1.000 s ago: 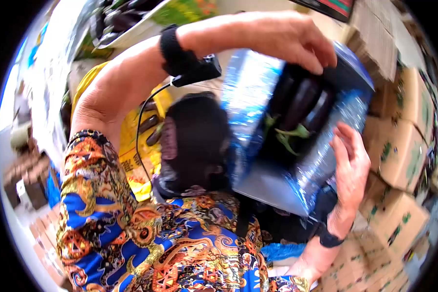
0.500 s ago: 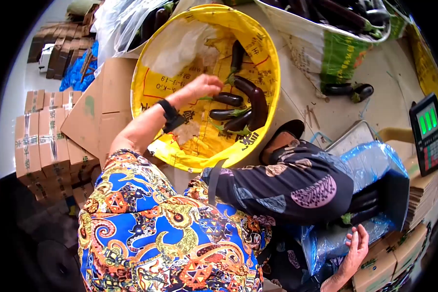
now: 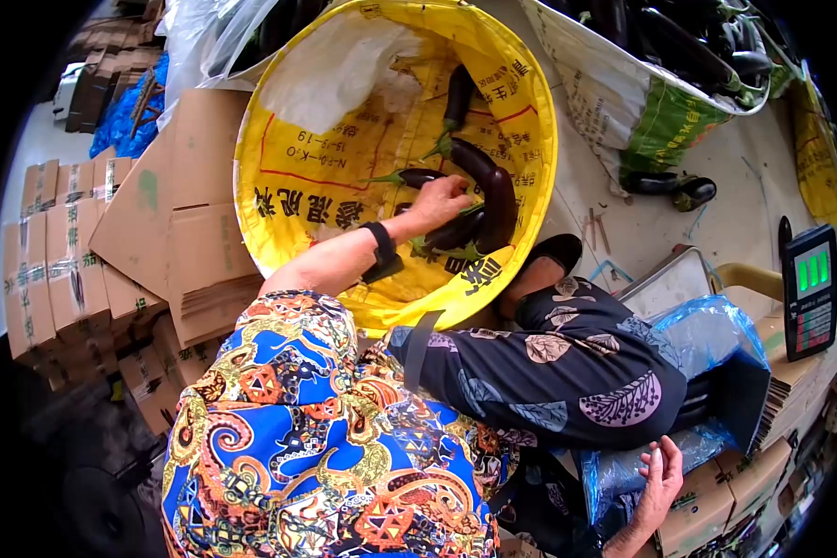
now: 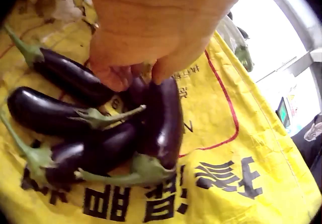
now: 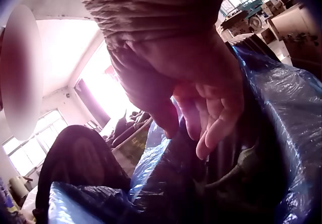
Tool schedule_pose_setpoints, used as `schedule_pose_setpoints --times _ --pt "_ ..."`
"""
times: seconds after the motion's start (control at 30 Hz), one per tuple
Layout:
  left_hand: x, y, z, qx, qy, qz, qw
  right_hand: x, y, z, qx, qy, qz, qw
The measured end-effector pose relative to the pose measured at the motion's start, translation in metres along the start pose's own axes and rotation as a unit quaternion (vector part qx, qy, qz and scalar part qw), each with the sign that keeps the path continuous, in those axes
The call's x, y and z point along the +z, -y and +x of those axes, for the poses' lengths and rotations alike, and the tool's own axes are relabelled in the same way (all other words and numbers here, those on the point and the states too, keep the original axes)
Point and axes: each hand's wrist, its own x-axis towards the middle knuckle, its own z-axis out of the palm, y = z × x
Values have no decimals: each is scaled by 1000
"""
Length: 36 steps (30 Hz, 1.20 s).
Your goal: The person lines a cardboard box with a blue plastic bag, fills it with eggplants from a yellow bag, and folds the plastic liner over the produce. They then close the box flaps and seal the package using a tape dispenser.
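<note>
My left hand (image 3: 437,205) is down inside a yellow sack-like tub (image 3: 251,177), among several dark purple eggplants. In the left wrist view its thumb and fingers pinch down at the upper end of an eggplant (image 4: 165,118); the fingertips are partly hidden. Beside that hand lie another eggplant (image 4: 48,113) and one with a long green stem (image 4: 70,75). My right hand (image 3: 660,474) hangs with loosely bent fingers at the edge of a box lined with blue plastic (image 3: 744,409). Eggplants (image 3: 697,395) lie in that box, partly hidden by the knee.
A large white and green sack (image 3: 660,121) full of eggplants stands at the back right, two eggplants (image 3: 670,186) on the floor before it. A scale display (image 3: 809,288) stands at right. Cardboard boxes (image 3: 74,270) are stacked at left, and a patterned trouser leg (image 3: 567,363) crosses between tub and box.
The left hand has gone from over the box to the yellow tub, then lower and rightward onto the eggplants. The head view has turned left. The right hand stays beside the box.
</note>
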Motion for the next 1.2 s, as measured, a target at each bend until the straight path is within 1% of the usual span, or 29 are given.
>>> schedule_pose_setpoints --times 0.03,0.07,0.1,0.17,0.27,0.37,0.4,0.5,0.57,0.6,0.63,0.7,0.73,0.77,0.83,0.87,0.9,0.93,0.97,1.0,1.03,1.07,1.17,1.2 --pt "9 -19 -4 -31 0 39 999 2 -1 0 3 0 1 1000" --pt "28 -16 -2 -32 -44 51 997 2 -4 1 1 6 10 1000" --pt "46 -11 -2 -26 -27 0 999 3 -2 1 3 7 11 1000" --pt "79 -6 -6 19 -37 27 999 6 2 1 5 10 14 1000" --pt "92 -9 -5 -21 -44 70 996 7 8 -3 -4 6 7 1000" --pt "69 -27 -24 1 -2 122 992 3 3 -1 -7 25 6 1000" --pt "53 -34 -35 10 42 137 990 4 4 -2 1 23 2 1000" --pt "24 -6 -43 92 123 216 964 3 1 -6 12 18 -2 1000" --pt "-3 23 -31 148 249 162 943 1 -6 -5 7 19 1 1000" --pt "-22 6 -30 77 293 137 943 1 -6 -4 9 21 1 1000" --pt "-27 10 -22 107 241 79 961 2 -6 -4 12 22 0 1000" --pt "-33 7 2 187 76 76 977 2 -6 -4 19 33 0 999" --pt "-33 5 15 225 1 130 966 1 -6 -3 21 39 2 999" --pt "-34 1 29 263 -74 183 944 1 -5 -2 22 43 5 999" --pt "-29 11 59 310 -79 249 914 0 -4 2 19 52 12 998" --pt "-27 16 70 311 -52 310 897 -1 -2 0 25 50 17 998" --pt "-26 18 79 268 13 358 894 0 7 -3 39 48 15 998" --pt "-26 25 82 300 9 412 860 -2 8 -5 32 48 4 998" --pt "-20 25 88 284 3 444 850 -3 2 -8 27 39 18 999" --pt "-15 29 90 284 -27 478 830 -5 -4 -8 16 43 19 999" --pt "-17 28 97 301 -4 494 816 -8 -8 -12 23 36 38 998" --pt "-21 16 94 288 14 492 822 -10 -22 -12 -3 35 51 998" --pt "-38 2 83 245 35 459 853 -11 -34 -12 17 15 47 999" --pt "-45 6 85 214 33 393 894 -12 -35 -13 15 9 42 999"
